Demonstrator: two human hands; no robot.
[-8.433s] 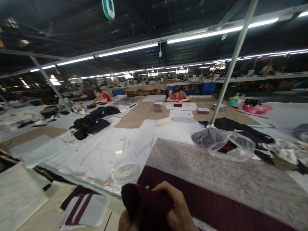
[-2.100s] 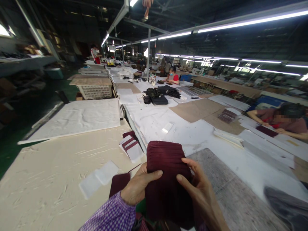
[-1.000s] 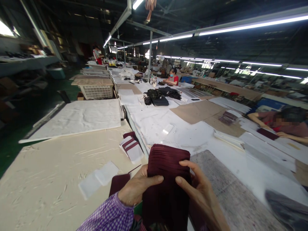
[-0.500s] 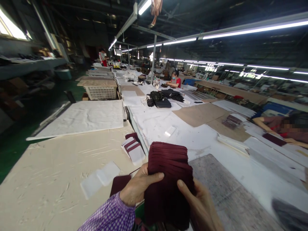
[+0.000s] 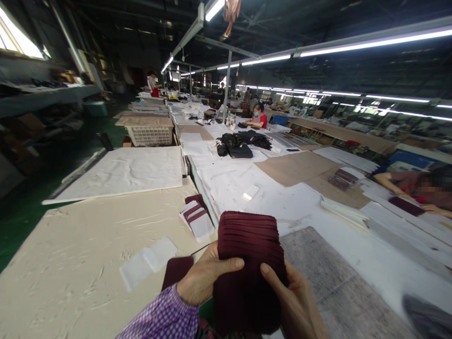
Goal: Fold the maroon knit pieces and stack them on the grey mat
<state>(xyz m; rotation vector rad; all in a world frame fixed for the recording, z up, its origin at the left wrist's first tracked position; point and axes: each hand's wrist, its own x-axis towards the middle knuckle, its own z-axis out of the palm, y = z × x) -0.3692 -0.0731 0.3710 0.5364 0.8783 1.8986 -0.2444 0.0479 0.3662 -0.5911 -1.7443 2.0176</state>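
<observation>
Between my two hands is a stack of dark maroon fabric pieces [image 5: 249,278], its far edges fanned into steps. My left hand [image 5: 208,273] grips the left side, thumb lying across the top piece. The right side is held by my right hand [image 5: 294,294], its thumb on top too; the other fingers of both hands are mostly hidden behind the stack. Another maroon piece [image 5: 176,271] lies on the cream-covered table, just left of my left hand. Farther up, a small pile of white and maroon pieces [image 5: 198,219] rests by the table's edge.
Two thin white sheets [image 5: 148,261] lie on the cream surface [image 5: 81,249]. A grey mottled board [image 5: 328,268] is to the right on the white table. Dark folded garments [image 5: 240,144] sit farther back. At the right, a co-worker's arms [image 5: 391,186] rest near a maroon piece.
The fanned stack has tipped slightly, its steps showing a little differently. Both hands keep almost the same hold, and the whole view has shifted slightly.
</observation>
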